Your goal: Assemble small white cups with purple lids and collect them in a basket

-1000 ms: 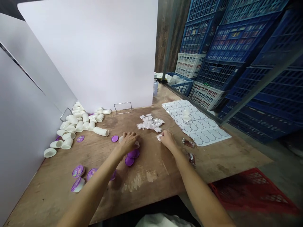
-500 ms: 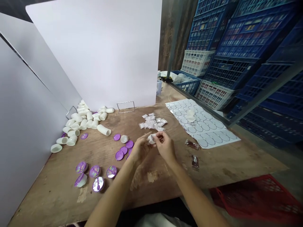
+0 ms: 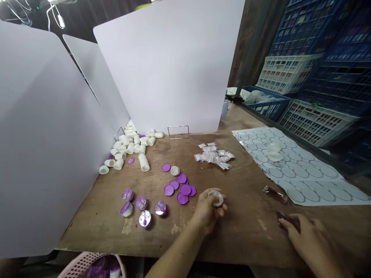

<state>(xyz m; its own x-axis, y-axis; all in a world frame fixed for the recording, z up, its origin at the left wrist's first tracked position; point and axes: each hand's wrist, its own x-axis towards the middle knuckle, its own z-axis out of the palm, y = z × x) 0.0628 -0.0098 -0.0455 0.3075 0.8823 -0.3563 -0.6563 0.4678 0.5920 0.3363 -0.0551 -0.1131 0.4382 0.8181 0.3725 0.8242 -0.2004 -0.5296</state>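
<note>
My left hand (image 3: 209, 213) is closed around a small white cup (image 3: 216, 198) near the front middle of the wooden table (image 3: 237, 185). My right hand (image 3: 307, 236) reaches to the right front, its fingertips on a dark brown packet (image 3: 286, 218); the fingers are slightly curled. A second brown packet (image 3: 275, 194) lies just beyond it. Loose purple lids (image 3: 180, 186) and one small white cup (image 3: 174, 170) lie left of my left hand. Small clear sachets (image 3: 214, 155) are piled further back.
A heap of white cups (image 3: 129, 148) lies at the back left by white divider boards (image 3: 171, 65). Several purple-sealed cups (image 3: 140, 206) stand at the front left. A white sheet of round stickers (image 3: 292, 166) covers the right. Crates (image 3: 313, 92) are stacked behind; a pink basket (image 3: 92, 266) is below.
My hands have parted: the left keeps the white cup and has come nearer the front edge, while the right has swung out to the brown packet. The view has shifted left.
</note>
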